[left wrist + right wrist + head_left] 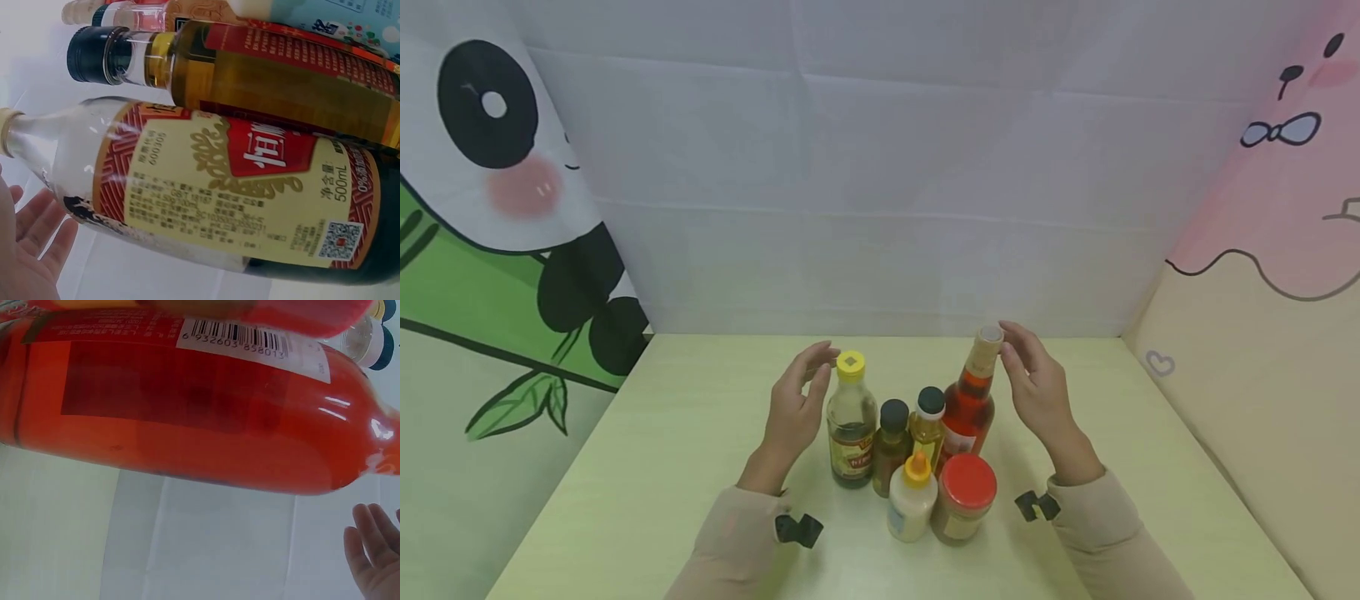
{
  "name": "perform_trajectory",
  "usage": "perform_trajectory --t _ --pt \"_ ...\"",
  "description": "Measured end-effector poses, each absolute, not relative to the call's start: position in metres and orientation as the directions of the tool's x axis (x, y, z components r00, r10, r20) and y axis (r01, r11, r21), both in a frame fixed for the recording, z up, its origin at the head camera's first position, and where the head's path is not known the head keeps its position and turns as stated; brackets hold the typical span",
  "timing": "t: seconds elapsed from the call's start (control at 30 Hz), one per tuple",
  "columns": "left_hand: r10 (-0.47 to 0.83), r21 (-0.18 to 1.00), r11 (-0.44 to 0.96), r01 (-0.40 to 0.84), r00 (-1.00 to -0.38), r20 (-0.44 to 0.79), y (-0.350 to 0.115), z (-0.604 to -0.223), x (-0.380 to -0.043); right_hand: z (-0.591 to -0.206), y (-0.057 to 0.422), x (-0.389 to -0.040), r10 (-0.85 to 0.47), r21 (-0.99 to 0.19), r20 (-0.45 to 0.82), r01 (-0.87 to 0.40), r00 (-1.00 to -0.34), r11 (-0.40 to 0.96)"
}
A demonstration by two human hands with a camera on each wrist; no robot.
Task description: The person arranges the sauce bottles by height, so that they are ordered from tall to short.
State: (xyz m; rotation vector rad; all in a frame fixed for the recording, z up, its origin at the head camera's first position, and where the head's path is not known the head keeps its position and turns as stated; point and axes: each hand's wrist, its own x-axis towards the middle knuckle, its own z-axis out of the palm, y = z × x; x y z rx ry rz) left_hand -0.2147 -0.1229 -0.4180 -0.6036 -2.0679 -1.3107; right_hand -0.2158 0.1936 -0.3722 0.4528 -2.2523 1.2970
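My left hand (796,400) is beside the yellow-capped vinegar bottle (852,450), its fingertips close to the cap. In the left wrist view the fingers of that hand spread loosely near the bottle's shoulder. On the other side, my right hand (1037,387) is held next to the neck of the tall red bottle (967,412), with fingers slightly bent. The right wrist view shows a gap between the fingers and this bottle (187,425). Both bottles stand upright on the table, at either end of a tight cluster.
Between them stand two dark-capped bottles, one greenish-brown (891,454) and one golden (927,429). In front are a white squeeze bottle (912,504) with an orange tip and a red-lidded jar (967,487). A white cloth wall (880,208) rises behind the pale table (700,433).
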Motion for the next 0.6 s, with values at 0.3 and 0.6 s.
perform_trajectory --t 0.3,0.6 --pt "0.070 0.605 0.336 0.722 -0.660 0.748 -0.1187 -0.4124 -0.2121 -0.3693 0.1896 -0.2130 -0.059 -0.684 0.620 -0.576 -0.782 0.448" --pt "0.076 0.600 0.281 0.749 -0.640 0.765 -0.1127 -0.4119 -0.2112 -0.3671 0.1866 -0.2095 -0.079 -0.657 0.656 -0.619 -0.751 0.431"
